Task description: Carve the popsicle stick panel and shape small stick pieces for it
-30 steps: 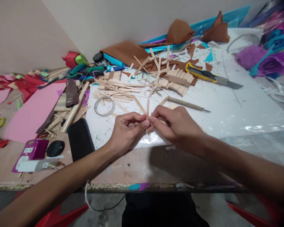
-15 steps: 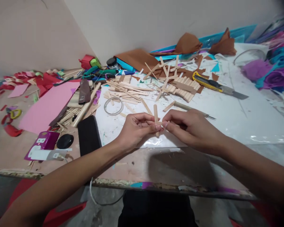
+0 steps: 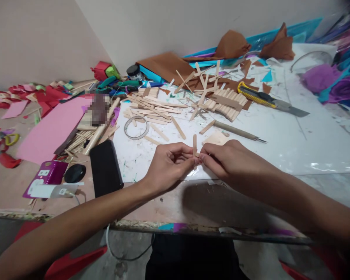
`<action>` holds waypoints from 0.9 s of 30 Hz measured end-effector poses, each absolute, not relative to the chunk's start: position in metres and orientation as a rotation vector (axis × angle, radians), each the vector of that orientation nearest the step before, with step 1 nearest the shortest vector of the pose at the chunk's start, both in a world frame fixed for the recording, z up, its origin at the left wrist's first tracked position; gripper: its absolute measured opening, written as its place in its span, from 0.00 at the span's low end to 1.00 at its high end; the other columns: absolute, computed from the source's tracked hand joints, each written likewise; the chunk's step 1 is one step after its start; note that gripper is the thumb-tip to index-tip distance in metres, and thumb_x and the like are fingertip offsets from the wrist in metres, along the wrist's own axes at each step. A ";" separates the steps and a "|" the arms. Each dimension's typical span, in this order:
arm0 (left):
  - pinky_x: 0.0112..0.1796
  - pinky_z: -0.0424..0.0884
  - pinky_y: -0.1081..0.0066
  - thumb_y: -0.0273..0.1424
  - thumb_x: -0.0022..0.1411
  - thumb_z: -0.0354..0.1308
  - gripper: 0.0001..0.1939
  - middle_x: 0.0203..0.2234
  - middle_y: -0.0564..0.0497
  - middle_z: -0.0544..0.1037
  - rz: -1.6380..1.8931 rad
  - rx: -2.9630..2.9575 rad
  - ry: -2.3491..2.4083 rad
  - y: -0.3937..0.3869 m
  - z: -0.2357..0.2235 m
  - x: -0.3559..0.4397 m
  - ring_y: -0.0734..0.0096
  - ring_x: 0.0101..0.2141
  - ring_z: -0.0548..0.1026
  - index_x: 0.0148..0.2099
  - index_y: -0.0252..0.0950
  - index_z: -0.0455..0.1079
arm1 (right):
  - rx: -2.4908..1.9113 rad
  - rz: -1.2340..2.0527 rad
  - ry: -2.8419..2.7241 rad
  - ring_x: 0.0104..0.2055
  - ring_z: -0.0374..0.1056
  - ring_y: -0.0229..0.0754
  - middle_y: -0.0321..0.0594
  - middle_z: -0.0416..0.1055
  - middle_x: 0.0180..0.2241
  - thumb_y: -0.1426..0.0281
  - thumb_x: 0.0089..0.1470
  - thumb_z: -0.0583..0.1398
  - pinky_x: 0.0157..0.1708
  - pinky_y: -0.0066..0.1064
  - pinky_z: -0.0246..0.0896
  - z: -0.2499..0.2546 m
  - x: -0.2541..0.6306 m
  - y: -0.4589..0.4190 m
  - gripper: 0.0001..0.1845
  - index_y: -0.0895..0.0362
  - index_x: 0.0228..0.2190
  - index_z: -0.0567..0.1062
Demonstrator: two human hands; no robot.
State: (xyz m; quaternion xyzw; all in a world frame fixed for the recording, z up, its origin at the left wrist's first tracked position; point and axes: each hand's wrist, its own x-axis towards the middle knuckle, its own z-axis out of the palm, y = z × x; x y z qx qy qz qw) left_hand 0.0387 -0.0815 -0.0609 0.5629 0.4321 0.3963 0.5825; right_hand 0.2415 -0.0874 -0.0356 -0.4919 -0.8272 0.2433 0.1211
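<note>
Wooden stick [image 3: 195, 142], pale and flat, pinched upright by both hands.

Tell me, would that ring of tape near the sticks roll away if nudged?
Probably not: the tape ring lies flat on the white sheet, so it should slide. It looks thin and hollow, so likely light and slightly squashable.

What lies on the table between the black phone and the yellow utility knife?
In the head view, between the black phone and the yellow utility knife lie a tape ring and scattered wooden sticks.
</note>
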 end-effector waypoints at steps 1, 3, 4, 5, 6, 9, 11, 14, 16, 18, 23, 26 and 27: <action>0.30 0.75 0.77 0.31 0.54 0.75 0.09 0.28 0.49 0.84 0.928 1.331 1.018 -0.082 -0.062 0.039 0.74 0.28 0.80 0.36 0.33 0.80 | -1.437 0.678 -2.414 0.24 0.56 0.39 0.36 0.64 0.20 0.66 0.67 0.53 0.27 0.32 0.42 -0.038 0.241 -0.089 0.15 0.55 0.29 0.72; 0.30 0.75 0.77 0.30 0.54 0.75 0.09 0.28 0.49 0.83 0.939 1.336 1.023 -0.082 -0.063 0.039 0.73 0.28 0.80 0.35 0.33 0.80 | -1.430 0.580 -2.448 0.23 0.51 0.39 0.36 0.61 0.20 0.66 0.67 0.53 0.26 0.34 0.39 -0.041 0.240 -0.090 0.14 0.55 0.30 0.72; 0.30 0.75 0.77 0.29 0.54 0.75 0.09 0.28 0.49 0.83 0.943 1.332 1.017 -0.082 -0.063 0.039 0.73 0.29 0.80 0.35 0.33 0.80 | -1.434 0.548 -2.472 0.22 0.49 0.39 0.36 0.60 0.20 0.65 0.67 0.53 0.26 0.35 0.37 -0.042 0.239 -0.089 0.14 0.56 0.31 0.73; 0.30 0.75 0.78 0.28 0.53 0.75 0.09 0.28 0.49 0.83 0.941 1.327 1.012 -0.082 -0.063 0.040 0.74 0.29 0.79 0.35 0.33 0.80 | -1.446 0.542 -2.489 0.22 0.47 0.39 0.36 0.60 0.19 0.64 0.67 0.53 0.26 0.35 0.36 -0.041 0.238 -0.088 0.15 0.56 0.31 0.73; 0.30 0.74 0.78 0.27 0.53 0.75 0.08 0.28 0.50 0.83 0.937 1.326 1.010 -0.082 -0.063 0.040 0.74 0.29 0.79 0.35 0.33 0.80 | -1.454 0.572 -2.496 0.22 0.47 0.38 0.36 0.60 0.19 0.63 0.67 0.53 0.26 0.35 0.36 -0.040 0.238 -0.086 0.16 0.56 0.31 0.73; 0.29 0.72 0.80 0.25 0.54 0.74 0.07 0.27 0.51 0.82 0.932 1.324 1.018 -0.081 -0.063 0.039 0.77 0.28 0.77 0.35 0.33 0.79 | -1.419 0.765 -2.438 0.23 0.52 0.37 0.37 0.64 0.19 0.67 0.65 0.53 0.28 0.34 0.41 -0.032 0.234 -0.078 0.17 0.57 0.25 0.71; 0.29 0.71 0.80 0.25 0.54 0.73 0.07 0.27 0.51 0.81 0.922 1.319 1.018 -0.081 -0.064 0.039 0.77 0.28 0.76 0.36 0.32 0.79 | -1.413 0.836 -2.397 0.23 0.54 0.36 0.36 0.65 0.20 0.69 0.63 0.54 0.29 0.33 0.43 -0.027 0.231 -0.074 0.17 0.57 0.22 0.69; 0.26 0.68 0.81 0.25 0.56 0.70 0.05 0.25 0.52 0.79 0.912 1.324 1.020 -0.081 -0.066 0.038 0.79 0.26 0.74 0.36 0.32 0.79 | -1.445 0.787 -2.442 0.24 0.54 0.36 0.36 0.64 0.20 0.69 0.63 0.54 0.29 0.33 0.44 -0.025 0.227 -0.069 0.16 0.57 0.24 0.70; 0.26 0.68 0.81 0.25 0.57 0.69 0.03 0.24 0.53 0.78 0.921 1.322 1.034 -0.079 -0.066 0.038 0.79 0.25 0.74 0.35 0.32 0.78 | -1.409 0.738 -2.506 0.25 0.54 0.37 0.36 0.63 0.20 0.67 0.64 0.54 0.29 0.33 0.44 -0.025 0.227 -0.067 0.15 0.57 0.26 0.70; 0.26 0.69 0.81 0.25 0.59 0.68 0.02 0.25 0.52 0.79 0.906 1.313 1.020 -0.078 -0.065 0.039 0.78 0.25 0.75 0.36 0.32 0.78 | -1.362 0.734 -2.526 0.24 0.53 0.36 0.35 0.63 0.20 0.67 0.65 0.54 0.29 0.33 0.43 -0.024 0.227 -0.066 0.16 0.57 0.26 0.71; 0.24 0.68 0.81 0.27 0.57 0.70 0.11 0.24 0.52 0.80 0.882 1.225 0.966 -0.076 -0.062 0.037 0.78 0.23 0.75 0.44 0.33 0.80 | -1.436 0.787 -2.352 0.21 0.53 0.34 0.32 0.65 0.18 0.67 0.64 0.58 0.27 0.32 0.45 -0.021 0.234 -0.070 0.15 0.56 0.26 0.76; 0.27 0.72 0.79 0.30 0.55 0.74 0.18 0.28 0.49 0.83 0.876 1.160 0.907 -0.076 -0.063 0.034 0.73 0.26 0.80 0.48 0.33 0.79 | -1.454 0.828 -2.285 0.21 0.54 0.34 0.31 0.65 0.18 0.66 0.61 0.60 0.25 0.31 0.46 -0.020 0.242 -0.073 0.13 0.55 0.27 0.79; 0.29 0.74 0.78 0.31 0.55 0.74 0.18 0.30 0.47 0.84 0.874 1.154 0.883 -0.076 -0.064 0.033 0.71 0.28 0.81 0.48 0.33 0.79 | -1.441 0.866 -2.265 0.21 0.55 0.34 0.31 0.65 0.18 0.66 0.61 0.60 0.25 0.31 0.47 -0.020 0.246 -0.074 0.13 0.54 0.28 0.80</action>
